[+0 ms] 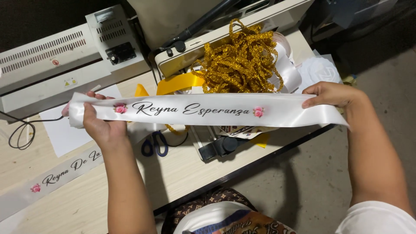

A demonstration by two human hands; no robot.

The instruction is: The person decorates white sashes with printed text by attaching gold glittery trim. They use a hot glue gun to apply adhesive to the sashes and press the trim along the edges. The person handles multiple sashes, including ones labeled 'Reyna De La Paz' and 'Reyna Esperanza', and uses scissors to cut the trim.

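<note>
On the white machine (47, 65) at your far left you see a small round red sticker (55, 62) below the vent slots and a small yellow-and-white warning label (70, 81) lower down, near its black control panel (120, 53).

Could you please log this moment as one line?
left hand: grips white sash end | right hand: grips other end | sash: stretched taut above table

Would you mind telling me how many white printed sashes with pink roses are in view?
2. One sash is stretched between the left hand and right hand; the other sash lies flat on the table at lower left. More may be hidden under the gold trim.
</note>
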